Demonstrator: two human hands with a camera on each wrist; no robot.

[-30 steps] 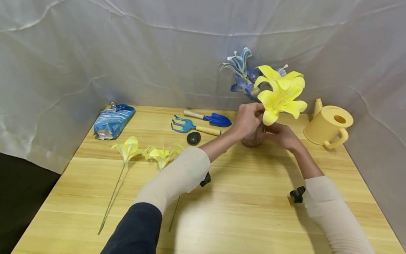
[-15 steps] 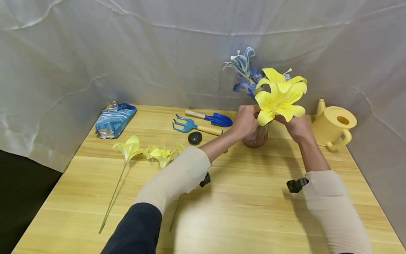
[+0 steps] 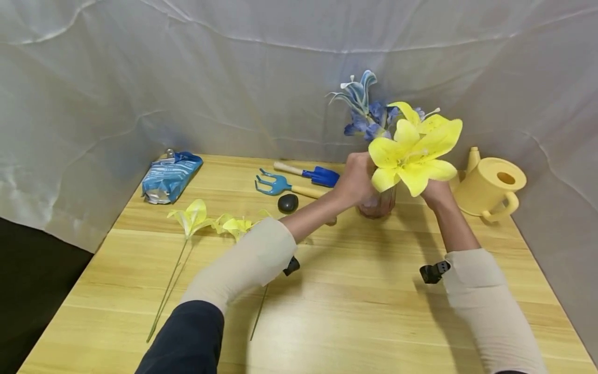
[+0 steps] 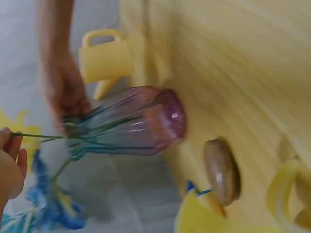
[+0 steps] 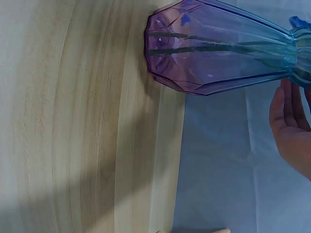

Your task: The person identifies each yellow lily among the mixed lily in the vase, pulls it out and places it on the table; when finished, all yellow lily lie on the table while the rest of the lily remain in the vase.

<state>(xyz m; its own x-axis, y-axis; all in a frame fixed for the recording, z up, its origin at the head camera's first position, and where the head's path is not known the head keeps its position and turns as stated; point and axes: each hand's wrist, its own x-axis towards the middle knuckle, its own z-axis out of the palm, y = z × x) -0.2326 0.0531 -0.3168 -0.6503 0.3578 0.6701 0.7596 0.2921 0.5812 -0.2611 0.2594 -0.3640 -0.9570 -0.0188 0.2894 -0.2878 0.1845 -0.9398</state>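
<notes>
A glass vase, purple at the base and teal at the neck, stands upright on the table. Blue flowers rise from it. My left hand pinches the green stem of a yellow lily, beside the vase mouth. Stems show through the glass in both wrist views. My right hand holds the vase at its neck, fingers bent against the rim; its thumb is hidden. In the head view the lily blooms cover the vase mouth and most of the right-hand fingers.
A yellow watering can stands right of the vase. Left of it lie a blue trowel, a hand rake and a dark stone. Further left are two yellow lilies and a clipped blue bag.
My right hand has moved up from the vase's side to its neck. The yellow lily has tilted toward the front, and my left hand has shifted slightly left.
</notes>
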